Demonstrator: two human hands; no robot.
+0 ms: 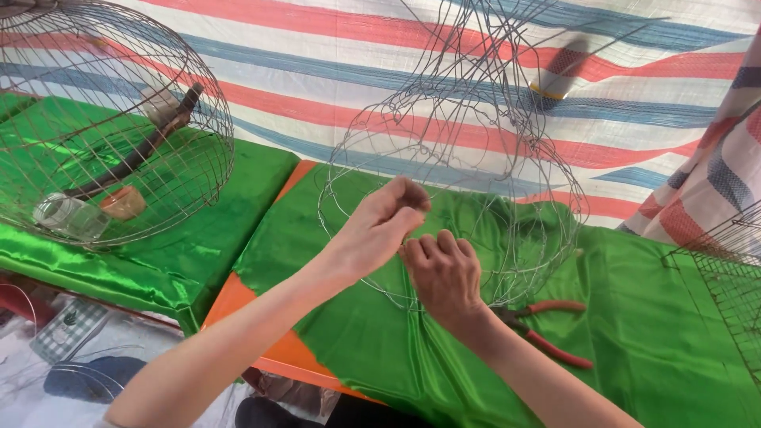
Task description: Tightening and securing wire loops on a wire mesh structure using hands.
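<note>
A half-built cage frame of thin bare wire (507,150) stands on the green satin cloth (650,317) in the middle of the head view. My left hand (384,222) pinches a wire at the frame's lower front hoop with thumb and fingertips. My right hand (444,273) sits just right of it, fingers curled shut around the same stretch of wire. Both hands touch each other at the fingertips. Red-handled pliers (555,333) lie on the cloth right behind my right wrist.
A finished round wire cage (119,119) with a wooden perch, a small clay cup and a clear jar inside stands at the left. A flat wire mesh panel (729,277) leans at the right edge. A striped tarp (333,63) hangs behind. The orange table edge (238,301) shows below.
</note>
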